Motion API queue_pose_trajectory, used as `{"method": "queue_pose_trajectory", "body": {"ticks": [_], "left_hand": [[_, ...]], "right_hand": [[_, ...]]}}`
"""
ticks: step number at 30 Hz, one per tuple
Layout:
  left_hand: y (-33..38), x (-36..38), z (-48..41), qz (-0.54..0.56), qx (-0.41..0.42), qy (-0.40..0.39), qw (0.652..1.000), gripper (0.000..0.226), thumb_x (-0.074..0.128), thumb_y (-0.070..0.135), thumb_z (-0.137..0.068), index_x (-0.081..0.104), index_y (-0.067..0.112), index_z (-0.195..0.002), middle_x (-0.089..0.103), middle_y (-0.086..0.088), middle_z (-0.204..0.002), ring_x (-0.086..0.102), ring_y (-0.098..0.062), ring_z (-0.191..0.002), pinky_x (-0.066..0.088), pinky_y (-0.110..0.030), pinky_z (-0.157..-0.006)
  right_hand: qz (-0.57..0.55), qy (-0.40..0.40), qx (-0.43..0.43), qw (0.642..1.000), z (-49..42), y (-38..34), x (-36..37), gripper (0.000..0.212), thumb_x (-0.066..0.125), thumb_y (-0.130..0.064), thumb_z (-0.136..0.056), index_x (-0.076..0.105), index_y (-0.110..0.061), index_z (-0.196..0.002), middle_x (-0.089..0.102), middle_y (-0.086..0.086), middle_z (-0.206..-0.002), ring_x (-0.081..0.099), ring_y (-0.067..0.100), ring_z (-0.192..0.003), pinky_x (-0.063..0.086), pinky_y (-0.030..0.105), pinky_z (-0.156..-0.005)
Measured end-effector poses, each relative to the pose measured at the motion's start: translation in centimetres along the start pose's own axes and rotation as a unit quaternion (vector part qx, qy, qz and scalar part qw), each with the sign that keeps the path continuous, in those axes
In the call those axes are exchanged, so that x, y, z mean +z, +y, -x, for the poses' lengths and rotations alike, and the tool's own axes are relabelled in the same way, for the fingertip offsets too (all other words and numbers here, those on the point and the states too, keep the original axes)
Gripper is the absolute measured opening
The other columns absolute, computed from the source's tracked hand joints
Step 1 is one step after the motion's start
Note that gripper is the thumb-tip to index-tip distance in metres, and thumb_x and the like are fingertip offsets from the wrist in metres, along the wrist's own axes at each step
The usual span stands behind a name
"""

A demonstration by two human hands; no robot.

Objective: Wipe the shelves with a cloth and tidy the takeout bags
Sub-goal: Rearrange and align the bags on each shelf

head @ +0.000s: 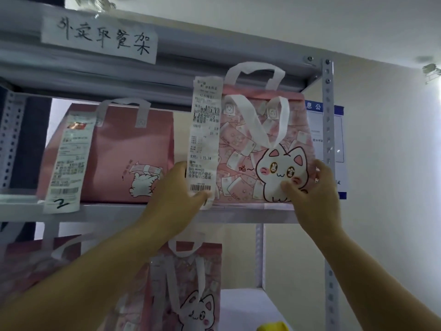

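The cat-print takeout bag point(265, 149) stood upright on the shelf point(238, 215), handles up, printed face toward us. We gripped its lower corners, left hand point(176, 187) pinching the receipt point(205, 139), right hand point(312, 189) clasping the edge.

dim, flat indoor light | soft overall blur | wide-angle bending at edges | colours washed out
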State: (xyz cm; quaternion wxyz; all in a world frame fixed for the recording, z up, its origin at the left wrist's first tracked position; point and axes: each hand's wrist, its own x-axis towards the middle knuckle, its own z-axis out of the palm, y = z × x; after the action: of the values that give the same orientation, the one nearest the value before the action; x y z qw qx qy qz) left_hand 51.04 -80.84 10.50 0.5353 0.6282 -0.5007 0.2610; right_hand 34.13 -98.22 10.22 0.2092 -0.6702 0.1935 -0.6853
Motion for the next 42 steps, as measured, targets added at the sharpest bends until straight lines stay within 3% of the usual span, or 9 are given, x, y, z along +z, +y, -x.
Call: {"method": "queue_pose_trajectory", "body": {"ticks": [9,14,20,23,27,32,36,39,42], "left_hand": [[0.9,-11.4,5.7,0.052,0.049,0.027,0.997,0.043,0.074,0.021,-0.076,0.043,0.048,-0.089,0.056,0.027,-0.089,0.052,0.024,-0.083,0.04,0.003,-0.059],[0.2,-17.3,7.8,0.072,0.037,0.012,0.997,0.041,0.071,0.027,-0.078,0.043,0.039,-0.106,0.056,0.025,-0.099,0.055,0.018,-0.088,0.045,-0.002,-0.061],[0.9,-21.4,9.7,0.086,0.053,0.002,0.995,0.043,0.07,0.023,-0.079,0.043,0.032,-0.111,0.056,0.024,-0.098,0.055,0.02,-0.084,0.044,-0.001,-0.063],[1.3,-23.4,10.6,0.079,0.068,0.012,0.995,0.043,0.069,0.024,-0.079,0.042,0.034,-0.11,0.055,0.025,-0.1,0.058,0.011,-0.085,0.047,-0.003,-0.064],[1.5,-26.7,11.5,0.067,0.078,0.035,0.994,0.043,0.069,0.024,-0.08,0.044,0.034,-0.113,0.056,0.022,-0.102,0.059,0.009,-0.086,0.048,-0.005,-0.062],[0.2,-31.5,12.3,0.034,0.075,0.059,0.995,0.046,0.068,0.025,-0.08,0.043,0.033,-0.117,0.058,0.021,-0.105,0.06,0.002,-0.092,0.05,-0.008,-0.064],[-1.7,-35.4,12.5,0.026,0.054,0.091,0.994,0.053,0.07,0.018,-0.078,0.04,0.032,-0.12,0.058,0.02,-0.102,0.063,0.001,-0.089,0.054,-0.014,-0.065],[-3.5,-38.0,12.5,0.002,0.041,0.123,0.992,0.056,0.07,0.018,-0.079,0.037,0.032,-0.122,0.059,0.014,-0.104,0.064,-0.005,-0.088,0.055,-0.021,-0.065],[-5.2,-40.2,12.4,-0.035,0.038,0.145,0.988,0.055,0.069,0.016,-0.079,0.036,0.039,-0.117,0.057,0.018,-0.101,0.061,0.005,-0.083,0.052,-0.012,-0.059]], "right_hand": [[-0.05,0.047,-0.055,0.996,7.8,-10.2,-0.1,0.067,0.074,-0.021,-0.075,0.038,-0.018,-0.131,0.047,0.001,-0.122,0.056,0.026,-0.109,0.054,0.046,-0.084],[-0.037,0.081,-0.092,0.992,11.9,-16.0,0.2,0.068,0.075,-0.02,-0.074,0.038,-0.015,-0.131,0.042,-0.003,-0.118,0.052,0.028,-0.112,0.051,0.047,-0.089],[-0.011,0.117,-0.122,0.985,14.8,-20.1,-0.8,0.068,0.074,-0.018,-0.074,0.04,-0.011,-0.133,0.041,-0.003,-0.117,0.039,0.006,-0.107,0.04,0.03,-0.088],[-0.013,0.106,-0.111,0.988,15.6,-22.0,-1.0,0.069,0.075,-0.019,-0.074,0.039,-0.012,-0.133,0.042,0.0,-0.119,0.046,0.018,-0.11,0.044,0.033,-0.089],[-0.019,0.088,-0.117,0.989,16.6,-24.4,0.1,0.067,0.074,-0.022,-0.075,0.041,-0.01,-0.131,0.048,0.008,-0.122,0.042,0.013,-0.106,0.047,0.038,-0.088],[-0.038,0.062,-0.109,0.991,17.7,-27.0,3.7,0.067,0.072,-0.027,-0.075,0.038,-0.015,-0.132,0.048,0.004,-0.118,0.041,0.011,-0.1,0.046,0.034,-0.081],[-0.068,0.016,-0.096,0.993,18.4,-29.0,8.1,0.069,0.071,-0.031,-0.076,0.035,-0.02,-0.133,0.043,-0.003,-0.116,0.048,0.02,-0.107,0.05,0.045,-0.087],[-0.084,0.0,-0.105,0.991,18.9,-30.1,11.7,0.07,0.071,-0.034,-0.076,0.034,-0.021,-0.134,0.042,-0.006,-0.115,0.045,0.015,-0.106,0.047,0.037,-0.088],[-0.107,-0.012,-0.112,0.988,19.4,-31.0,15.7,0.072,0.07,-0.035,-0.076,0.034,-0.017,-0.136,0.047,0.001,-0.122,0.044,0.013,-0.109,0.042,0.031,-0.088]]}}
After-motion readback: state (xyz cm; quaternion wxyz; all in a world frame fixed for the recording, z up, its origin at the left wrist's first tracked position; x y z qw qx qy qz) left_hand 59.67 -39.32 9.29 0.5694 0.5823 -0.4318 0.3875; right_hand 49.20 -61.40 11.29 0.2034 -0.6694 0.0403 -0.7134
